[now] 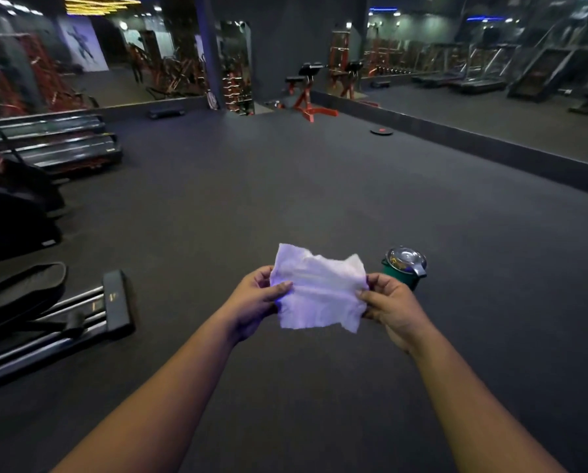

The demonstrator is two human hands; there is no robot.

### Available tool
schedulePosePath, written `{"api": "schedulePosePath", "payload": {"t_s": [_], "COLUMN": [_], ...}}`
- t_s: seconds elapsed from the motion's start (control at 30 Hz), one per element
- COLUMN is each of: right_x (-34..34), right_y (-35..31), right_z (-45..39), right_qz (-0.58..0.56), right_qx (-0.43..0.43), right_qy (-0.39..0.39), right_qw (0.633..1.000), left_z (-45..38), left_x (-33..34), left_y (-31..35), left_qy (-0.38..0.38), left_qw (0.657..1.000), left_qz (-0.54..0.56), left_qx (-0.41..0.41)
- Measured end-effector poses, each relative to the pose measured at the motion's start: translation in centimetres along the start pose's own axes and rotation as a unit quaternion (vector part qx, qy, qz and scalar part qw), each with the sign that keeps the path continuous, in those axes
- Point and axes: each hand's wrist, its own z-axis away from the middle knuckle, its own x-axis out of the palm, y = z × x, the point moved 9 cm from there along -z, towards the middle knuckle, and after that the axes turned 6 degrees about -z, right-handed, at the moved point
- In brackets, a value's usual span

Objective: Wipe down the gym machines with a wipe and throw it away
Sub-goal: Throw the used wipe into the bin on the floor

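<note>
Hands out in front, both pinching one white wipe stretched flat between them above the dark floor. Her or his left hand nips the wipe's left edge, thumb lying over the front and fingers curled behind; the right hand nips the right edge the same way, so the sheet hangs spread and a little crumpled. Just beyond the right hand, on the floor, stands a green canister with a shiny lid, partly hidden by the fingers. Off to the left of the left hand lies the black base of an elliptical machine. Far past the wipe, a red bench stands by the mirrored wall.
</note>
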Motion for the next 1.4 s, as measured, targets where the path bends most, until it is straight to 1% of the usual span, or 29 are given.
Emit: {"api": "schedulePosePath", "payload": {"t_s": [0.1, 0.17, 0.27, 0.33, 0.47, 0.5, 0.63, 0.73, 0.87, 0.93, 1.0, 1.07, 1.13, 1.17, 1.3, 1.4], "right_x": [1.2, 2.3, 3.4, 4.2, 5.5, 5.8, 5.9, 4.7, 2.3, 1.1, -1.0, -3.9, -4.6, -5.2, -4.1, -4.9], "right_y": [-3.3, -4.6, -4.8, -4.1, -2.8, -2.4, -1.4, 0.2, 2.8, 4.2, 5.4, 6.2, 5.9, 6.0, 6.1, 6.4], "right_z": [-6.4, -10.6, -16.3, -21.6, -29.4, -31.8, -37.2, -41.2, -46.3, -49.2, -52.5, -56.0, -58.2, -60.3, -66.9, -71.0], "right_qz": [-0.002, 0.033, 0.072, 0.086, 0.112, 0.106, 0.056, 0.008, -0.069, -0.057, -0.017, 0.026, 0.065, 0.076, 0.110, 0.119], "right_qx": [-0.036, -0.052, -0.054, -0.054, -0.030, -0.016, 0.012, 0.030, 0.030, 0.023, 0.011, -0.003, -0.012, -0.009, -0.012, 0.009], "right_qy": [0.005, -0.006, -0.001, 0.022, 0.056, 0.067, 0.107, 0.139, 0.187, 0.208, 0.252, 0.313, 0.347, 0.351, 0.287, 0.278], "right_qw": [0.999, 0.998, 0.996, 0.995, 0.992, 0.992, 0.993, 0.990, 0.979, 0.976, 0.968, 0.949, 0.936, 0.933, 0.951, 0.953], "left_z": [-5.7, -9.9, -15.6, -20.9, -29.2, -31.8, -38.7, -44.4, -51.5, -54.9, -58.8, -63.2, -65.5, -67.7, -73.4, -78.3], "left_x": [-2.8, -5.2, -7.9, -10.4, -14.0, -15.0, -16.4, -15.8, -14.1, -13.0, -11.7, -10.0, -8.9, -7.9, -4.5, -2.4], "left_y": [3.3, 4.5, 5.3, 5.4, 5.3, 5.3, 5.7, 4.6, 2.6, 1.4, -0.1, -2.0, -2.9, -3.5, -4.4, -5.1], "left_qy": [0.002, 0.018, 0.022, 0.019, 0.002, -0.009, -0.050, -0.069, -0.038, -0.024, -0.018, -0.012, -0.005, -0.008, -0.017, -0.038], "left_qw": [0.999, 0.999, 0.997, 0.997, 0.997, 0.997, 0.995, 0.993, 0.988, 0.984, 0.983, 0.981, 0.979, 0.979, 0.988, 0.989], "left_qz": [0.001, -0.023, -0.058, -0.067, -0.077, -0.074, -0.046, -0.054, -0.145, -0.172, -0.181, -0.189, -0.195, -0.192, -0.120, -0.062], "left_qx": [0.033, 0.042, 0.044, 0.039, -0.008, -0.029, -0.066, -0.078, -0.032, -0.027, -0.033, -0.047, -0.059, -0.068, -0.101, -0.125]}}
